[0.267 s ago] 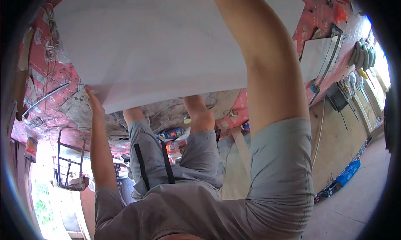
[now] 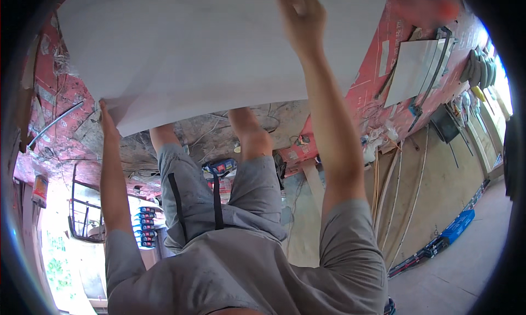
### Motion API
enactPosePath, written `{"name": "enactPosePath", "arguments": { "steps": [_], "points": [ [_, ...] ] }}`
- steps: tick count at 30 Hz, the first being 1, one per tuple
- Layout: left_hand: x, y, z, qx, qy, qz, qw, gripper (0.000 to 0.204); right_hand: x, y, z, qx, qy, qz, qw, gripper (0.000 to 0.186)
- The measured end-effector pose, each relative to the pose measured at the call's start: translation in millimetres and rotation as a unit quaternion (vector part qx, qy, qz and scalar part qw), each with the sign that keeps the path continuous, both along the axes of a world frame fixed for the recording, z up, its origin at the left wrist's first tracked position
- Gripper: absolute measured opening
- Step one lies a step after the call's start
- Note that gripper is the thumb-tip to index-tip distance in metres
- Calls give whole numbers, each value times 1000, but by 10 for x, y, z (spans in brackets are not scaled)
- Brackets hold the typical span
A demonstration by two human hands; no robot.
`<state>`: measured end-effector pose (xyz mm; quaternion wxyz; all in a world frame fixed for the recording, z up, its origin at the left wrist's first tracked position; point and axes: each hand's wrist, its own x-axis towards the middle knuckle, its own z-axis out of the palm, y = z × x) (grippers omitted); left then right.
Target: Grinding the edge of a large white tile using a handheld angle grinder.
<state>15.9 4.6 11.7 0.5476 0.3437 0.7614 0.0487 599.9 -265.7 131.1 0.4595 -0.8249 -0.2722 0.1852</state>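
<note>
A large white panel [image 2: 208,46] fills the upper part of the view, its lower edge running from the left hand across toward the right forearm. The left hand [image 2: 107,118] meets the panel at its lower left corner, fingers pressed to the edge; how far the hand is closed cannot be told, since the fingers merge with the board. The right hand [image 2: 298,19] lies on the panel's face near its upper middle, blurred, with the fingers seeming loosely spread against the surface; it grips nothing that can be seen.

Beyond the panel's lower edge lies rough grey concrete [image 2: 213,129] with loose wires on it. The person's legs in grey shorts [image 2: 208,200] reach toward that concrete. Red sheeting [image 2: 378,63] with pale printed patches frames the panel on the left and right.

To the right, a smaller pale board [image 2: 413,68] leans with dark bars across it. Long thin pale strips [image 2: 402,194] curve down over the tan floor, which has open room toward the lower right. A blue flat case [image 2: 457,227] lies on that floor, well apart from the hands. Just left of the legs stands a dark rack of small blue-and-red items [image 2: 146,227]. A window with a dark railing [image 2: 82,216] opens at the lower left.
</note>
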Motion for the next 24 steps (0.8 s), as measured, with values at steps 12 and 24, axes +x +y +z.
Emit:
{"name": "enactPosePath", "arguments": {
  "steps": [12,24],
  "points": [
    [-209,70,-77,15,25,-81,996,83,-4093,-5848,1397,-466,243,-108,844,32],
    [160,-1633,113,-126,-124,22,984,92,-6193,-5579,1791,-341,416,-305,786,29]
  ]
}}
